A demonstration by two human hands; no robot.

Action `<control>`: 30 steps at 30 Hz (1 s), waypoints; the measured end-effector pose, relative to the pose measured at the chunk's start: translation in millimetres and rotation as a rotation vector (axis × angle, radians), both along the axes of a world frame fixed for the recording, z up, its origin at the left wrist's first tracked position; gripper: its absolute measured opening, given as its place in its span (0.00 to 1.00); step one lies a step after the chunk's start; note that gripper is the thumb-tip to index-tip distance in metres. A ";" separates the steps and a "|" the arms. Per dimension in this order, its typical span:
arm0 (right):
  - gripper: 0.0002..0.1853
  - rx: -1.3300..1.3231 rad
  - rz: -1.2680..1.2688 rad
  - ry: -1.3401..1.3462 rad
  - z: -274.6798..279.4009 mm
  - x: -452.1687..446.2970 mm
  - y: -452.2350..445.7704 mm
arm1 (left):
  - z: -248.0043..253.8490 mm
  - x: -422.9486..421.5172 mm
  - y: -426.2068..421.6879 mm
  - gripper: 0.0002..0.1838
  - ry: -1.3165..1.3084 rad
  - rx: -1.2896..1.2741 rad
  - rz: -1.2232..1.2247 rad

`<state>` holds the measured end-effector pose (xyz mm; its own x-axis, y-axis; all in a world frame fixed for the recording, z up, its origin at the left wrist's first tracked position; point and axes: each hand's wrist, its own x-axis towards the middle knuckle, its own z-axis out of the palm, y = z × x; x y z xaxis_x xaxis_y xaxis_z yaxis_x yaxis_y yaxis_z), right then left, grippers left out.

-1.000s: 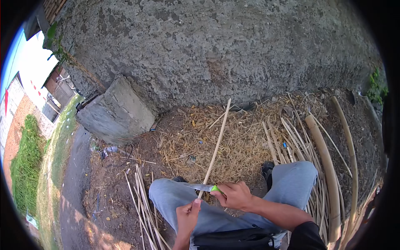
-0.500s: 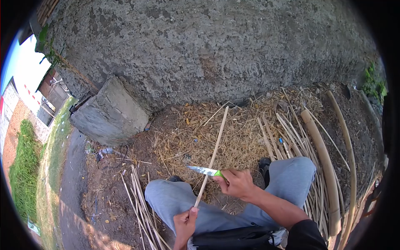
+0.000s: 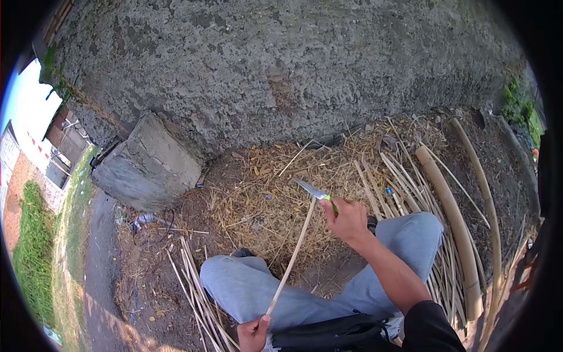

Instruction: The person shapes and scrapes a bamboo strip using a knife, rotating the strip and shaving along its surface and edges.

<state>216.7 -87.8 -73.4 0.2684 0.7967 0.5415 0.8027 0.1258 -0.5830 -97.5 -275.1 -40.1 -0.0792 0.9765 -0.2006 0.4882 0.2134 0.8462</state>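
Note:
A thin pale bamboo strip slants up and away from my lap. Its near end is pinched in my left hand, low in front of my body. My right hand is closed around the green handle of a knife. The knife's silver blade points up and left, lying at the far tip of the strip. Whether the edge presses into the wood I cannot tell.
Several split strips lie left of my knee, and a larger bundle lies on the right beside a thick bamboo pole. Straw and shavings cover the ground before a rough wall. A concrete block stands at left.
The knife in my right hand has moved up and away, from the middle of the strip to its far end. My left hand has drawn down closer to my body with the strip.

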 end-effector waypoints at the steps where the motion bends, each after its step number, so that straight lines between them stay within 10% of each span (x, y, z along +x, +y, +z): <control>1: 0.19 0.003 -0.004 0.000 -0.8 4.9 4.8 | -6.1 -6.0 -2.7 0.26 0.000 0.003 -0.004; 9: 0.27 -0.392 0.088 0.793 -9.4 21.2 20.5 | -19.4 -28.9 -5.6 0.25 0.120 0.130 0.055; 19: 0.14 0.083 0.548 0.170 11.2 -51.0 -53.9 | -24.3 22.0 59.3 0.16 -0.039 0.182 0.074; 30: 0.16 0.055 0.462 -0.023 12.4 -55.0 -55.8 | -21.9 38.3 58.6 0.18 -0.196 0.065 0.079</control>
